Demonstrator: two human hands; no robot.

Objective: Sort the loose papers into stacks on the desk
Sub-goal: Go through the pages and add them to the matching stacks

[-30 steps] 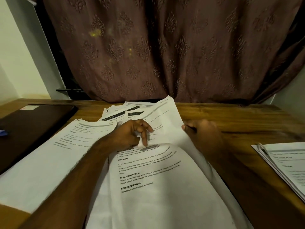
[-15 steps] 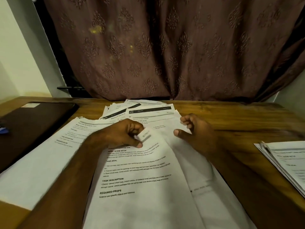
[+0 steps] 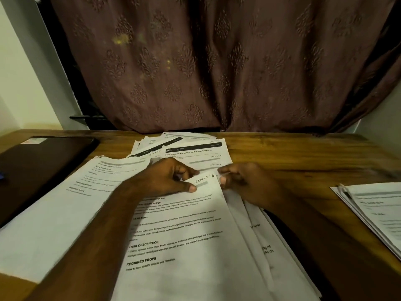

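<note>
Your left hand (image 3: 171, 179) pinches top sheet (image 3: 184, 231) at its upper right corner, thumb on top by "SECTION 9" print, curled fingers behind. Your right hand (image 3: 243, 183) curls on same corner from right; fingertips blurred, exact hold hard to judge. Sheets beneath fan out right, mostly covered, print cut off. Top sheet runs from grip down toward you, over middle pile on desk (image 3: 282, 155). Loose papers (image 3: 191, 146) lie just beyond hands. Left stack (image 3: 65, 205) just beside; right stack (image 3: 377, 211) well apart, cut by frame edge.
</note>
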